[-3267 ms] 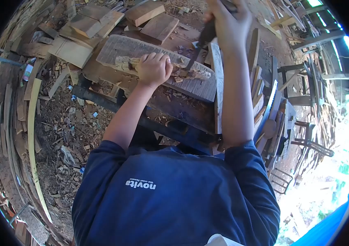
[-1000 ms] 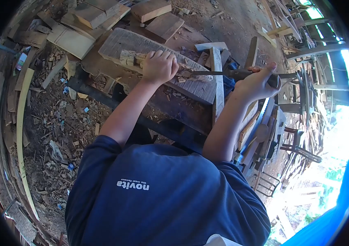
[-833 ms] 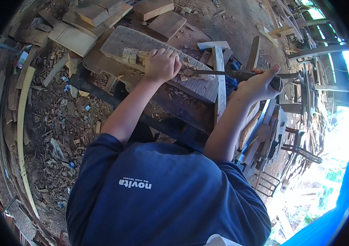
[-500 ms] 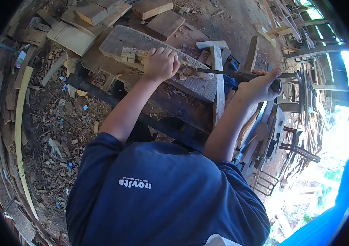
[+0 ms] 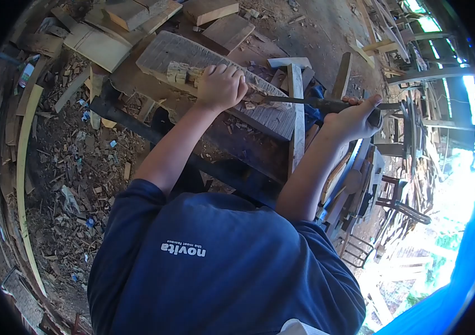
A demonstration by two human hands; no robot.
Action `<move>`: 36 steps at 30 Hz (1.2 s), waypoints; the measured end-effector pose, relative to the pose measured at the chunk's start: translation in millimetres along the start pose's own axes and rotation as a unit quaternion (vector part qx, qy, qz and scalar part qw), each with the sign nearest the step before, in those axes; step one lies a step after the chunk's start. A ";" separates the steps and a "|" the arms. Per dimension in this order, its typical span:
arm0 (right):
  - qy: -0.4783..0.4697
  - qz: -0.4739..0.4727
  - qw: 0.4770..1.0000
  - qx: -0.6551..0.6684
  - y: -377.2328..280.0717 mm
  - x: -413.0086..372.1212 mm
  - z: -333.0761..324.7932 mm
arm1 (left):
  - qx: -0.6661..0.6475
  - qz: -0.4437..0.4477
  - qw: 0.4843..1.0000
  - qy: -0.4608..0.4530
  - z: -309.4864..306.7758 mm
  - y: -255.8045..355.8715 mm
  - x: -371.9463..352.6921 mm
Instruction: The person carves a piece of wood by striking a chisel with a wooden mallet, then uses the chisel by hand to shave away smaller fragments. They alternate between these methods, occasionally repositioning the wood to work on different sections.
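Note:
My left hand (image 5: 222, 87) is closed around a rough, pale carved wood piece (image 5: 179, 73), which lies along a thick weathered plank (image 5: 162, 51). My right hand (image 5: 356, 118) grips the dark handle of a long tool. From that hand the tool's narrow metal blade (image 5: 288, 100) points left, its tip close to the right end of the carved piece. My left fingers and palm hide the middle of the carved piece. An upright pale wooden bar (image 5: 296, 120) stands beside the plank's right end, beneath the blade.
Cut boards (image 5: 99, 47) are stacked at the upper left. Wood chips and scraps (image 5: 75, 167) cover the ground on the left. Saws and timber pieces (image 5: 354, 176) lean to the right, with a metal fork-like rack (image 5: 358, 251) below them.
The view has shifted slightly. Both hands keep their holds, and the blade stays near the right end of the carved piece.

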State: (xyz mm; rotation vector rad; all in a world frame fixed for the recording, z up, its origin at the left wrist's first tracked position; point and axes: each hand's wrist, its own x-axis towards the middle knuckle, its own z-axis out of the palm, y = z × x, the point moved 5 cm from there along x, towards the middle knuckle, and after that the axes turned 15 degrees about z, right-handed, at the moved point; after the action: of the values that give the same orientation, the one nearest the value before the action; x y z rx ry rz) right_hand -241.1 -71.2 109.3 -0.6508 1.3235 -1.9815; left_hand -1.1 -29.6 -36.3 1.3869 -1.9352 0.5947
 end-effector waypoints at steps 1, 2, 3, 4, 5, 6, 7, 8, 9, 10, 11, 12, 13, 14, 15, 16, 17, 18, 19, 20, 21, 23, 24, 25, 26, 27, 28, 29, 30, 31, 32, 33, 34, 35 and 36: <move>0.001 -0.003 1.000 0.000 -0.2 -0.2 0.0 | 0.000 -0.001 1.000 0.001 0.4 -0.1 -0.2; 0.000 -0.004 1.000 -0.001 -0.1 -0.4 0.5 | 0.001 -0.001 1.000 0.000 0.7 -0.2 -0.5; 0.002 -0.009 1.000 -0.005 -0.5 -0.6 1.2 | 0.003 -0.001 1.000 0.000 0.4 -0.1 -0.7; 0.004 -0.015 1.000 -0.008 -1.5 -1.1 1.9 | 0.003 -0.001 1.000 0.001 0.0 -0.1 -0.8; 0.004 -0.015 1.000 -0.008 -2.2 -2.9 2.9 | 0.004 -0.002 1.000 -0.008 0.7 -0.2 -0.8; 0.009 -0.026 0.999 -0.021 -4.7 -7.5 4.6 | 0.005 -0.003 1.000 -0.018 1.7 -0.4 -0.9; 0.015 -0.037 0.999 -0.034 -7.1 -12.3 7.0 | 0.005 -0.004 1.000 -0.017 1.9 -0.4 -0.9; 0.015 -0.038 0.999 -0.034 -8.5 -16.7 10.4 | 0.003 -0.006 1.000 -0.013 1.7 -0.5 -1.0; -0.003 -0.072 0.995 -0.069 -13.0 -22.7 17.3 | 0.000 -0.006 1.000 -0.010 1.2 -0.2 -0.8; -0.018 -0.107 0.989 -0.104 -16.5 -28.9 23.7 | -0.001 -0.003 1.000 -0.010 0.9 0.3 -0.2; -0.014 -0.107 0.989 -0.103 -15.6 -34.0 27.7 | 0.005 0.002 1.000 0.003 -0.9 0.6 0.8; -0.052 -0.146 0.982 -0.113 -16.2 -40.9 37.6 | 0.011 0.009 1.000 0.017 -3.1 1.1 2.9; -0.089 -0.185 0.971 -0.122 -16.0 -45.8 46.4 | 0.009 0.014 1.000 0.018 -5.2 2.0 4.9; -0.084 -0.185 0.971 -0.122 -9.9 -43.6 48.3 | -0.009 -0.002 1.000 -0.003 -5.2 1.4 5.6; -0.115 -0.242 0.950 -0.157 -8.0 -47.7 55.3 | -0.027 -0.018 0.999 -0.024 -6.0 2.0 7.5; -0.147 -0.297 0.924 -0.192 -7.1 -53.4 60.4 | -0.028 -0.013 0.999 -0.024 -8.7 4.6 11.2; -0.143 -0.297 0.924 -0.191 -5.9 -54.9 59.4 | -0.084 -0.056 0.995 -0.015 -10.9 2.5 13.5; -0.163 -0.307 0.912 -0.217 -11.7 -65.0 65.5 | -0.138 -0.099 0.985 -0.006 -14.3 -0.3 16.3; -0.182 -0.316 0.899 -0.242 -14.1 -73.3 70.9 | -0.137 -0.096 0.986 -0.006 -21.5 2.4 25.4; -0.199 -0.339 0.888 -0.237 -13.7 -78.8 74.8 | -0.250 -0.151 0.955 0.053 -27.4 1.7 34.4; -0.198 -0.338 0.890 -0.234 -13.6 -81.0 76.0 | -0.358 -0.203 0.904 0.112 -35.0 0.2 45.7; -0.255 -0.366 0.866 -0.226 -14.2 -91.6 81.8 | -0.418 -0.098 0.879 0.208 -73.4 2.7 87.5; -0.276 -0.299 0.877 -0.257 -13.4 -96.0 80.3 | -0.442 -0.046 0.862 0.245 -97.1 9.1 111.0; -0.276 -0.299 0.877 -0.254 -12.2 -95.0 78.1 | -0.464 0.007 0.840 0.280 -120.7 16.2 130.6; -0.318 -0.315 0.849 -0.281 -6.1 -96.0 78.6 | -0.461 0.009 0.841 0.281 -137.5 18.8 143.1; -0.358 -0.330 0.818 -0.307 -5.5 -101.6 81.5 | -0.470 0.025 0.868 0.159 -143.4 28.0 156.8; -0.370 -0.319 0.823 -0.289 -12.2 -108.5 75.4 | -0.471 0.041 0.881 0.034 -141.1 37.4 162.9; -0.370 -0.320 0.824 -0.285 -14.6 -108.7 70.3 | -0.468 0.042 0.882 0.035 -138.2 37.3 165.6; -0.384 -0.300 0.832 -0.266 -14.8 -103.3 64.0 | -0.496 0.033 0.868 0.015 -128.3 35.4 168.1; -0.397 -0.279 0.839 -0.248 -19.8 -99.0 57.7 | -0.524 0.022 0.852 -0.006 -125.0 35.4 170.0; -0.408 -0.273 0.808 -0.327 -26.6 -95.2 47.9 | -0.524 0.003 0.852 -0.009 -124.3 33.6 169.9; -0.401 -0.296 0.776 -0.386 -29.6 -84.4 39.0 | -0.524 0.006 0.852 -0.012 -117.5 31.0 169.7; -0.403 -0.224 0.803 -0.377 -22.3 -64.6 26.2 | -0.564 0.025 0.825 0.026 -108.0 26.0 169.8; -0.404 -0.152 0.825 -0.366 -8.1 -45.2 10.4 | -0.603 0.043 0.794 0.063 -104.9 23.0 169.7; -0.372 -0.083 0.831 -0.405 8.3 -26.6 -4.7 | -0.600 0.024 0.796 0.071 -105.3 19.7 168.6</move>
State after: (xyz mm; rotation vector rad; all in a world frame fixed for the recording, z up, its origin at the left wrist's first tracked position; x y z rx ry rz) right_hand -224.9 -50.7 98.7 -1.7643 1.5506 -0.9542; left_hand -27.4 -57.0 159.8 0.4286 -1.6385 -0.4997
